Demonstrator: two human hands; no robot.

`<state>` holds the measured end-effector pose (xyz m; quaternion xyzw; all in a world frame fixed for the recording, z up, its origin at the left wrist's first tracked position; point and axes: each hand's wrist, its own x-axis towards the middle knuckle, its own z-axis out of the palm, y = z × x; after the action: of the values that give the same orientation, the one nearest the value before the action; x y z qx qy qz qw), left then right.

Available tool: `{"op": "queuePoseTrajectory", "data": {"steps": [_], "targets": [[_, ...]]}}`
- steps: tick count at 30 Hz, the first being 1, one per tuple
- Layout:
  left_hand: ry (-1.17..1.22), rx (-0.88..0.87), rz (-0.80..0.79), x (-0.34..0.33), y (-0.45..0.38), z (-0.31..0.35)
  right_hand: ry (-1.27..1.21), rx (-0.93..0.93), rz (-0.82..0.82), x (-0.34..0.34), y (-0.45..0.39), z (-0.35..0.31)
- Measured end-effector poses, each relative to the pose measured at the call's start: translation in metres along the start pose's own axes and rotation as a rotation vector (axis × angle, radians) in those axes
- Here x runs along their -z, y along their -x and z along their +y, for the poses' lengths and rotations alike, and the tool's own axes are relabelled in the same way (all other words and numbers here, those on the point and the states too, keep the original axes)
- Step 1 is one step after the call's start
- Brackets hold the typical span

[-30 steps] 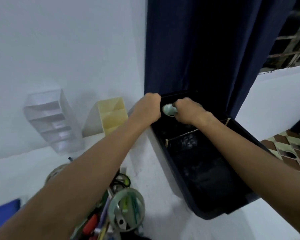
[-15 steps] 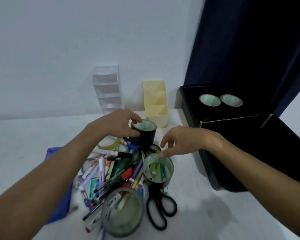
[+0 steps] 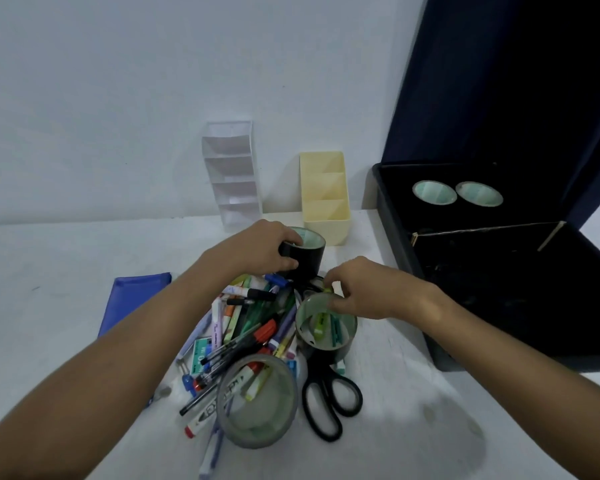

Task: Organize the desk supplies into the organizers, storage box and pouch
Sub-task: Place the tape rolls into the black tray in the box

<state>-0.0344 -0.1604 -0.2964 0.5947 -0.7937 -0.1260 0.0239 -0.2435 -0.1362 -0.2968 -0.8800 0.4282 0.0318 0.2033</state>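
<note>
A: Left hand (image 3: 257, 252)?
B: Fingers clamped around the black tape roll (image 3: 303, 256), thumb on the near wall, fingertips over the far rim. Roll stands with its core axis vertical, at the far edge of the pen pile (image 3: 243, 327), just in front of the yellow organizer (image 3: 324, 197).
A: Right hand (image 3: 364, 289)?
B: Fingers pinched on the far rim of the second tape roll (image 3: 326, 329), which sits tilted on the pile with a green marker (image 3: 317, 323) lying inside it. Grip looks light; can't tell if it's fully closed.
A: Target?
B: Storage box (image 3: 395, 216), open, to the right and slightly farther away. Two rolls (image 3: 458, 192) already sit side by side in its far compartment.
A: Key relation?
B: Box lies right of both hands; right hand is nearer. Left must cross over the right arm's side, so I'd guess right goes first.
A: Risk?
B: Marker may ride along inside the tilted roll.
</note>
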Motion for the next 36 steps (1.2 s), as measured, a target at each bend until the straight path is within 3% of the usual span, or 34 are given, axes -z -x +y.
{"op": "queuePoseTrajectory", "data": {"steps": [4,7,13,21,28,31,36], "targets": [[-0.009,-0.015,0.016,0.002,0.004,-0.002,-0.053,0.186,0.092,-0.001,0.002,-0.026],[0.007,-0.015,0.004,0.005,0.007,-0.003,-0.096,0.342,-0.055,-0.008,-0.003,-0.045],[0.054,-0.009,0.003,0.008,0.011,-0.002,-0.040,0.461,-0.203,-0.024,-0.010,-0.065],[0.087,0.028,-0.005,0.011,0.015,-0.004,-0.087,0.503,-0.120,-0.027,-0.014,-0.060],[0.102,-0.025,0.205,0.073,0.011,0.008,-0.270,0.381,0.094,0.029,-0.007,-0.033],[0.117,-0.027,0.318,0.108,0.000,0.025,-0.416,0.204,0.236,0.073,0.005,-0.002],[0.185,-0.050,0.475,0.143,-0.036,0.057,-0.367,-0.156,0.494,0.124,0.033,0.075]]}}
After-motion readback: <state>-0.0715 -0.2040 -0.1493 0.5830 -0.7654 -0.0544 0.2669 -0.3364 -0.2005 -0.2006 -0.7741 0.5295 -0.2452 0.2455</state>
